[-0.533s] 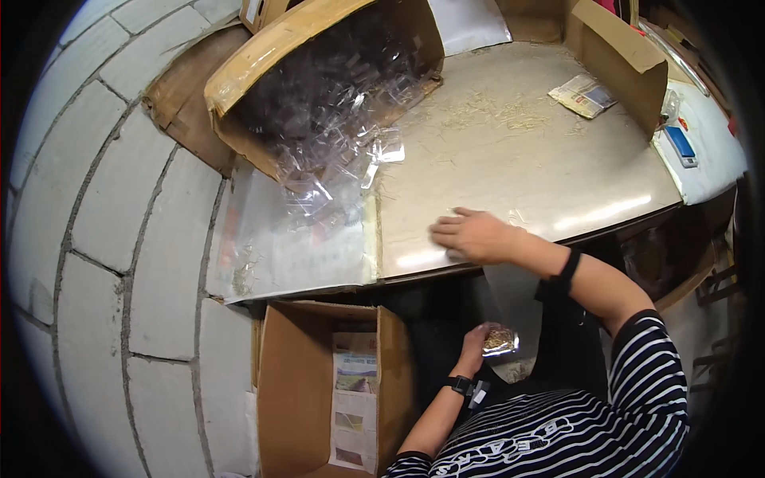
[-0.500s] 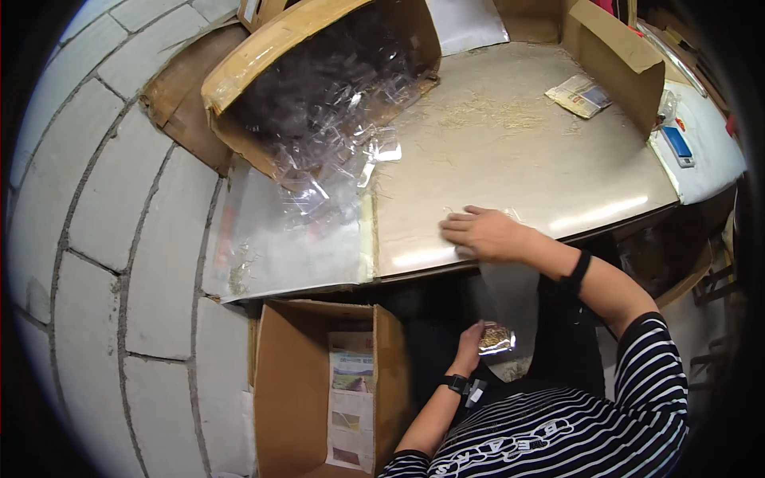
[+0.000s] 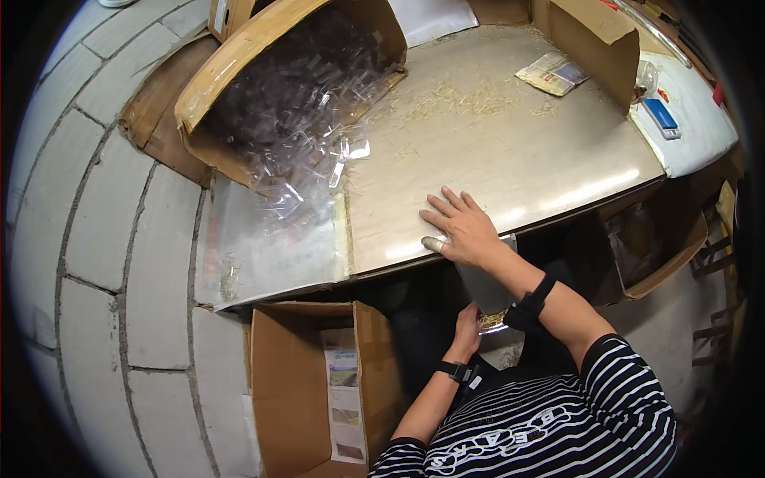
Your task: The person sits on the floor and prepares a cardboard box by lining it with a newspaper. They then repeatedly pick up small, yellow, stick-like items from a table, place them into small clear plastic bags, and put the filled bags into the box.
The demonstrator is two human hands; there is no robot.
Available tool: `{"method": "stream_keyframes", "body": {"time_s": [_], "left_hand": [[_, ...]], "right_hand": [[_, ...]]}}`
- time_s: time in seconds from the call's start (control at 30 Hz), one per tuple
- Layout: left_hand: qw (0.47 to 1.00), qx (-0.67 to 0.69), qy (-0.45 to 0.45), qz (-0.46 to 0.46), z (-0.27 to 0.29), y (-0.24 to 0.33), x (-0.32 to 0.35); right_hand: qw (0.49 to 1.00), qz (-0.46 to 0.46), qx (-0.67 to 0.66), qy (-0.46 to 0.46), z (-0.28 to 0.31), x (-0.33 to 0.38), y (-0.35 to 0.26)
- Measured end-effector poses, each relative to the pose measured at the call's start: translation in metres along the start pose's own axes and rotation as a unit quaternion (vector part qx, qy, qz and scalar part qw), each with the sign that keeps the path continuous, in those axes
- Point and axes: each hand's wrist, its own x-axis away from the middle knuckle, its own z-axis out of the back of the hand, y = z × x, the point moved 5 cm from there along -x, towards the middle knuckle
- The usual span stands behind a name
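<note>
My right hand (image 3: 468,229) lies on the table top (image 3: 518,171) near its front edge, fingers spread and holding nothing. A pale covering is on its thumb tip. My left hand (image 3: 468,331) is down below the table edge, by my lap. Its fingers close on the side of a clear plastic packet (image 3: 494,322) filled with yellowish-brown dry bits. The right forearm and its black band partly cover the packet. A greyish translucent sheet (image 3: 484,288) hangs between the table edge and the packet. Thin straw-like pieces (image 3: 462,99) are scattered over the table top.
A tipped cardboard box (image 3: 187,111) at the far left spills clear plastic packaging (image 3: 295,151). An open carton (image 3: 303,398) stands below the table at left. At far right are a printed packet (image 3: 554,73), a cardboard panel (image 3: 602,52) and a small blue-topped scale (image 3: 661,115).
My right hand has gone from a blurred sideways pose to lying flat with fingers spread. The left hand still holds the packet. The whole view has shifted slightly.
</note>
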Motion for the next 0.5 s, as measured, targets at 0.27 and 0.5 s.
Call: {"method": "stream_keyframes", "body": {"time_s": [0.27, 0.5], "left_hand": [[0.999, -0.025, 0.034, -0.007, 0.002, 0.003, -0.004], [0.999, -0.012, -0.041, 0.026, -0.007, -0.012, -0.003]], "right_hand": [[0.998, 0.024, -0.039, 0.031, 0.037, 0.089, -0.013], [0.989, -0.058, -0.132, 0.017, 0.084, 0.164, 0.027]]}}
